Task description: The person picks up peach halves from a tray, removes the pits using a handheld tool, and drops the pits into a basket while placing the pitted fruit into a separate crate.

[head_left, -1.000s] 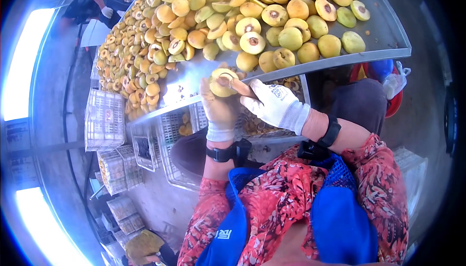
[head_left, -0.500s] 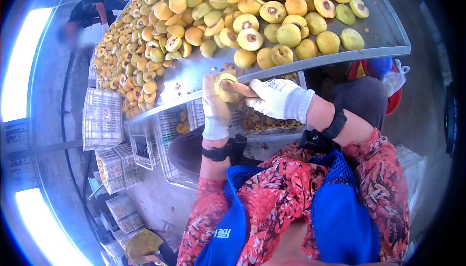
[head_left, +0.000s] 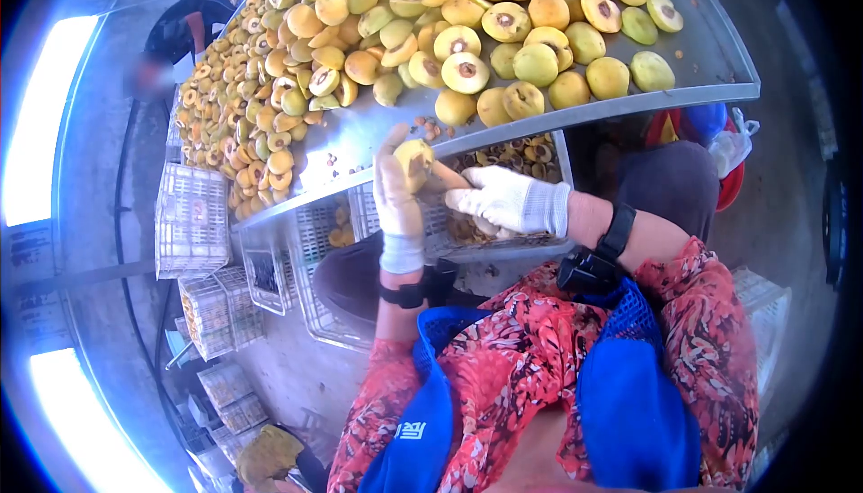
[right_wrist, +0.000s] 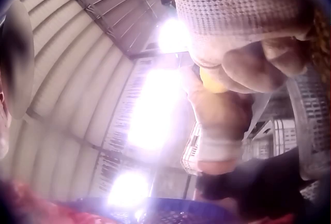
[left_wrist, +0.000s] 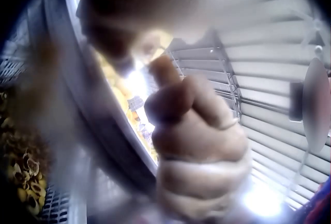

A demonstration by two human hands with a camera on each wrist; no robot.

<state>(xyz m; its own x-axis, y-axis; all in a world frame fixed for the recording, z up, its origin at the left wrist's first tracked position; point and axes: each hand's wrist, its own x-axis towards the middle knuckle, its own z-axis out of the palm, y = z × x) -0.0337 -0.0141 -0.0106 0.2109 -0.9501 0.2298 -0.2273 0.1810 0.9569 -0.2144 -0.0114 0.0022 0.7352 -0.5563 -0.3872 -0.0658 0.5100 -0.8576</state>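
In the head view the gloved left hand [head_left: 396, 195] holds a yellow-green halved fruit [head_left: 414, 162] near the table's front edge, its cut face toward the right hand. The gloved right hand [head_left: 511, 198] grips a tool by its brown wooden handle [head_left: 449, 175], whose far end reaches the cut face; the tip is hidden. The left wrist view shows the right hand's fingers [left_wrist: 200, 141] curled round the handle [left_wrist: 165, 72]. Many halved fruits [head_left: 467, 72] lie on the metal table [head_left: 575, 120], with small pit pieces [head_left: 426, 128] by its edge.
Below the table edge stands a crate [head_left: 564, 169] of dark scraps. White plastic crates [head_left: 192, 223] stand at the left, and a red basin [head_left: 733, 189] with a plastic bag is at the right. Another person [head_left: 184, 30] bends at the far left.
The left hand's fingers have straightened upward beside the fruit. The right hand has turned and dropped slightly, with the handle tilted downward toward it. The person at the far left has shifted.
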